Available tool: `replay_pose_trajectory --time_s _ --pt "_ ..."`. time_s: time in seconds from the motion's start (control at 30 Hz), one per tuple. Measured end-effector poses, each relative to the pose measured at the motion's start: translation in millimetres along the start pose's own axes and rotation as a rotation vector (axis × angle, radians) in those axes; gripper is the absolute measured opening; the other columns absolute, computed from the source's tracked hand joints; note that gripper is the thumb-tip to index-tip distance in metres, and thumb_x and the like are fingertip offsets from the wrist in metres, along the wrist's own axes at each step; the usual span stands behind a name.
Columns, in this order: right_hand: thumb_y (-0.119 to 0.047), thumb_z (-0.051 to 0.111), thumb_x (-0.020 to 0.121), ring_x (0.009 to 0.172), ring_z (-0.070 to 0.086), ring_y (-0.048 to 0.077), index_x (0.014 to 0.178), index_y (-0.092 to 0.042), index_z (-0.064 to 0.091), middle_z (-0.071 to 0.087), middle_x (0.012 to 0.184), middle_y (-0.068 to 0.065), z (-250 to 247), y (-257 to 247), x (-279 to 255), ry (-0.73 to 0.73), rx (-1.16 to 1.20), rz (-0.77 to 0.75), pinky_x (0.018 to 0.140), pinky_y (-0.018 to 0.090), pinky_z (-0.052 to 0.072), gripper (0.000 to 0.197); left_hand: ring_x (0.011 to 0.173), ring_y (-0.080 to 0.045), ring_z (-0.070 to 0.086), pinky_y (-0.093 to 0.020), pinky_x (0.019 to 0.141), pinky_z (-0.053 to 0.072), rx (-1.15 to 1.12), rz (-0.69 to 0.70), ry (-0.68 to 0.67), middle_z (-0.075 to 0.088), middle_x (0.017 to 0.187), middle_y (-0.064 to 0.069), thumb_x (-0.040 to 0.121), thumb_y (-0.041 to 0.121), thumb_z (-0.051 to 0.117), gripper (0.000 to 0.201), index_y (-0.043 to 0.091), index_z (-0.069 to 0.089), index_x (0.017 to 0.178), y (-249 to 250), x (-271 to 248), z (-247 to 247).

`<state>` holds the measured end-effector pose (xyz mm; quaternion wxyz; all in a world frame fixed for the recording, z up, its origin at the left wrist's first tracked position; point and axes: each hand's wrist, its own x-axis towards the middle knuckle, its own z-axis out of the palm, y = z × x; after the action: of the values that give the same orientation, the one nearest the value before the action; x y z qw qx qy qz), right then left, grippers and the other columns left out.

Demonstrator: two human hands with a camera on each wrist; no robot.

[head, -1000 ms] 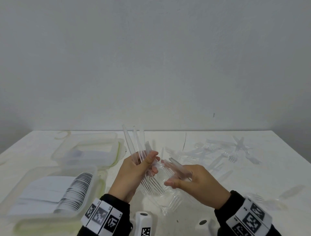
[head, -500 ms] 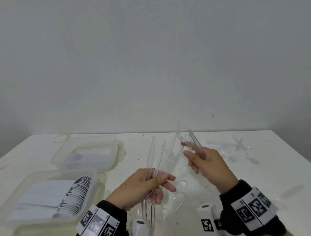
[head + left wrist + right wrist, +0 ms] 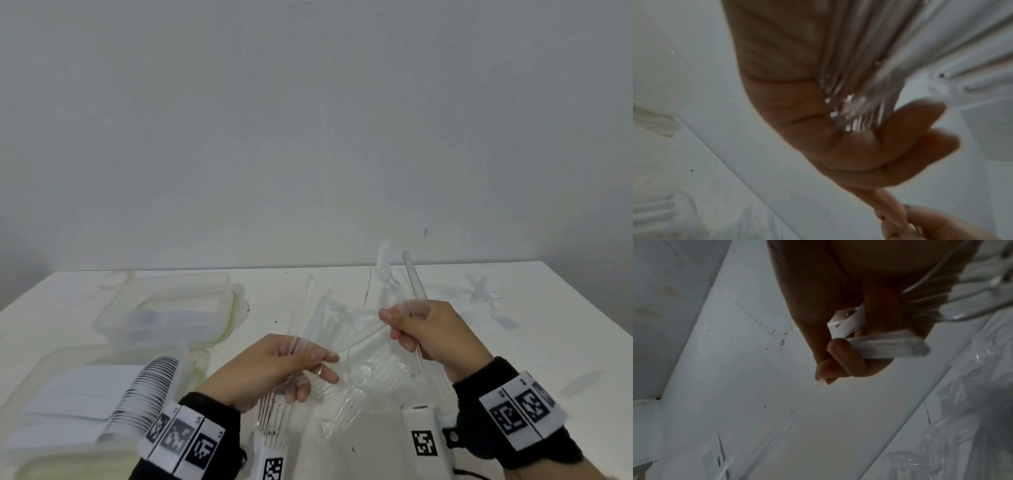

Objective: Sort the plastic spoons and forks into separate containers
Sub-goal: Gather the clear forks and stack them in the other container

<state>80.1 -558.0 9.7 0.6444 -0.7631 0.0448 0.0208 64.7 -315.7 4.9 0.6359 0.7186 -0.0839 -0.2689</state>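
Only the head view shows the spoon-filled container (image 3: 85, 404) at 8 o'clock; left hand (image 3: 267, 366) fingers (image 3: 920, 142) clasp clear forks (image 3: 274, 414); right hand (image 3: 435, 335) fingers (image 3: 846, 358) pinch fork handles (image 3: 888, 345)

You see clear see-through plastic forks (image 3: 274, 416) over a white table (image 3: 534, 346). Your black sleeves (image 3: 219, 428) wear white bands with black square patterns (image 3: 520, 411). The cloudy plastic box (image 3: 219, 329) has a pale green edge.

Black sleeves (image 3: 212, 411) on both arms; white wristbands (image 3: 181, 435) with black square markers; white wrist-mounted camera units (image 3: 424, 435) likewise tagged
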Motion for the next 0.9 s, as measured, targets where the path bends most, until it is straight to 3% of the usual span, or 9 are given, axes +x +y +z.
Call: replay_pose_trajectory --time_s 0.17,0.3,0.37,0.47,0.63,0.77,0.83,0.9 --pt "-0.02 0.07 0.086 0.034 0.039 0.002 0.082 0.001 0.068 0.057 0.043 -0.005 -5 8 1 0.114 0.066 0.039 0.035 0.012 0.027 0.021 0.046 -0.008 0.051 -0.014 0.043 0.035 -0.06 0.024 0.154 0.075 0.101 -0.011 0.095 0.021 0.055 0.028 0.007 0.065 0.116 -4 0 -9" --pt "-0.02 0.07 0.086 0.037 0.04 0.006 0.08 0.0 0.069 0.058 0.048 -0.001 -7 18 2 0.203 0.122 0.084 0.035 0.015 0.026 0.021 0.042 -0.006 0.045 -0.014 0.043 0.033 -0.129 0.076 0.254 0.075 0.081 -0.002 0.094 0.016 0.056 0.026 0.009 0.065 0.117 -5 1 -10" --pt "-0.018 0.071 0.086 0.039 0.041 0.007 0.081 -0.002 0.069 0.063 0.056 0.003 -4 21 3 0.221 0.157 0.107 0.035 0.016 0.025 0.018 0.044 -0.006 0.046 -0.013 0.045 0.036 -0.211 0.112 0.285 0.076 0.098 -0.005 0.091 0.014 0.06 0.027 0.01 0.065 0.117 -5 2 -9" --pt "-0.019 0.071 0.085 0.039 0.043 0.007 0.084 0.001 0.069 0.065 0.061 0.006 2 25 2 0.206 0.183 0.141 0.033 0.016 0.025 0.02 0.047 -0.005 0.049 -0.013 0.047 0.04 -0.298 0.166 0.333 0.073 0.11 -0.008 0.087 0.005 0.064 0.028 0.006 0.066 0.115 -8 7 -7" --pt "-0.015 0.069 0.087 0.036 0.04 0.006 0.079 0.001 0.064 0.057 0.047 -0.002 8 26 -3 0.082 0.236 0.221 0.031 0.014 0.022 0.018 0.048 -0.006 0.052 -0.014 0.048 0.043 -0.325 0.238 0.39 0.072 0.112 -0.008 0.087 -0.002 0.062 0.026 0.003 0.068 0.112 -12 11 -6" --pt "-0.012 0.068 0.082 0.032 0.036 0.004 0.073 -0.003 0.057 0.052 0.047 -0.001 5 26 -1 0.001 0.381 0.332 0.029 0.013 0.017 0.017 0.048 -0.007 0.054 -0.014 0.048 0.044 -0.37 0.266 0.389 0.072 0.111 -0.01 0.091 -0.002 0.056 0.026 0.001 0.065 0.114 -11 8 -7" --pt "-0.013 0.069 0.075 0.033 0.038 0.005 0.075 -0.003 0.056 0.052 0.051 0.001 3 27 1 0.004 0.455 0.354 0.029 0.013 0.016 0.016 0.053 -0.01 0.062 -0.014 0.049 0.047 -0.358 0.271 0.386 0.073 0.11 -0.01 0.092 0.001 0.054 0.025 0.002 0.065 0.114 -11 7 -7" --pt "-0.011 0.068 0.076 0.034 0.04 0.006 0.076 -0.003 0.057 0.053 0.053 0.001 1 26 3 0.019 0.486 0.359 0.029 0.012 0.016 0.015 0.067 -0.016 0.071 -0.015 0.053 0.052 -0.342 0.273 0.394 0.073 0.109 -0.01 0.093 0.004 0.053 0.024 0.003 0.065 0.114 -12 7 -9"
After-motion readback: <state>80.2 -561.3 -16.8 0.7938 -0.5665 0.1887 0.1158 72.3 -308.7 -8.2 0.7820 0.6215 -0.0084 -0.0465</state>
